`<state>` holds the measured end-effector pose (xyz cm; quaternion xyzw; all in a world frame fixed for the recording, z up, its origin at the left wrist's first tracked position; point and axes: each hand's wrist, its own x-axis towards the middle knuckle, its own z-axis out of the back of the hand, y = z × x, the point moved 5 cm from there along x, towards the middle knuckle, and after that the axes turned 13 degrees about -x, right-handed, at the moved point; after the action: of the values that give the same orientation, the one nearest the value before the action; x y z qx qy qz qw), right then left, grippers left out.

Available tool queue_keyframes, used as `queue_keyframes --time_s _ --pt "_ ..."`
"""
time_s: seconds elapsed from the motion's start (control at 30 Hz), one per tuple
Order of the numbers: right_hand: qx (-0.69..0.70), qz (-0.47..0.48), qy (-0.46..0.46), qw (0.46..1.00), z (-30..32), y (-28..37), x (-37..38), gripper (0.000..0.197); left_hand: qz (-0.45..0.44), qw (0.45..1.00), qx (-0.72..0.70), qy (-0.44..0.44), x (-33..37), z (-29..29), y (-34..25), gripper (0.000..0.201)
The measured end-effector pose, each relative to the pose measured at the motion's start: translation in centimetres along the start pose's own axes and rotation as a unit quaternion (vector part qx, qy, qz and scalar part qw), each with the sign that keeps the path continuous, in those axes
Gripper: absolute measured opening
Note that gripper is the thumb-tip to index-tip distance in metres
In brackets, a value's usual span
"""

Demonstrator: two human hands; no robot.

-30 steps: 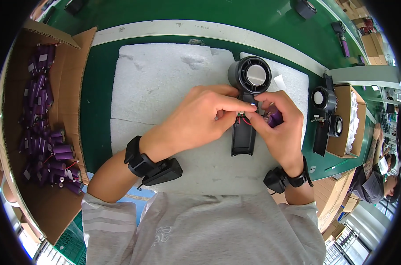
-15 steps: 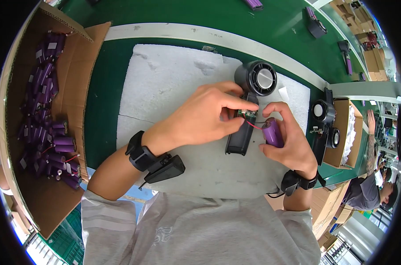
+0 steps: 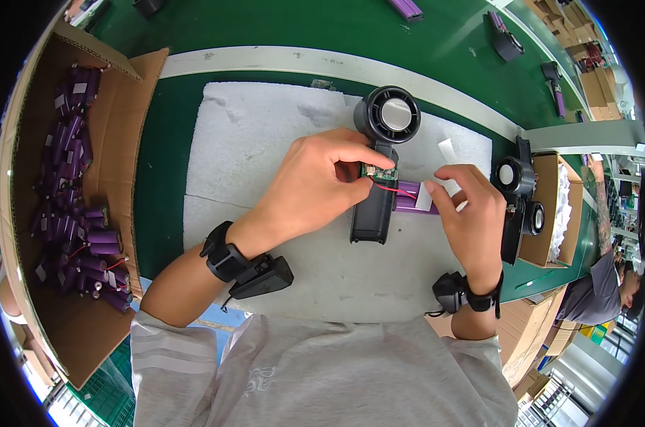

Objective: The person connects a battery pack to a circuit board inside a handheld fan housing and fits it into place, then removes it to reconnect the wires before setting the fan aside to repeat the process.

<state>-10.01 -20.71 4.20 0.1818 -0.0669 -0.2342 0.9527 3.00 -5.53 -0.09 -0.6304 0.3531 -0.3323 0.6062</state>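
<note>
My left hand (image 3: 312,178) is closed on a black handheld fan (image 3: 371,213), thumb and fingers at the small green circuit board (image 3: 379,171) in its open handle. The fan's round head (image 3: 392,114) points away from me. A purple battery pack (image 3: 406,202) lies crosswise at the right of the handle, joined by a red wire (image 3: 397,191). On the pack is a white label (image 3: 423,196). My right hand (image 3: 475,213) has its thumb and curled fingers at the pack's right end, by the label; the other fingertips are partly hidden.
Under the work lies a white foam sheet (image 3: 265,142), with a white paper strip (image 3: 447,151) upright on it. At left a cardboard box (image 3: 141,128) holds many purple battery packs. More fans (image 3: 514,174) and a small box (image 3: 548,206) stand at right. Another person (image 3: 593,292) works farther right.
The fan has shifted left and slightly toward me. The battery pack has turned from upright in my right hand to flat beside the handle, showing its white label.
</note>
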Motion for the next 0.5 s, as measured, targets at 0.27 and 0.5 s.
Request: queue_keyframes --time_s 0.27,0.5 --pt "-0.041 0.197 -0.051 0.978 0.1 1.6 -1.6 0.013 -0.006 1.000 -0.001 -0.003 -0.1 0.0 0.1 0.031" --pt "-0.112 0.213 -0.073 0.968 -0.2 3.2 -1.8 0.011 -0.005 1.000 0.008 0.005 0.0 0.0 -0.2 0.031"
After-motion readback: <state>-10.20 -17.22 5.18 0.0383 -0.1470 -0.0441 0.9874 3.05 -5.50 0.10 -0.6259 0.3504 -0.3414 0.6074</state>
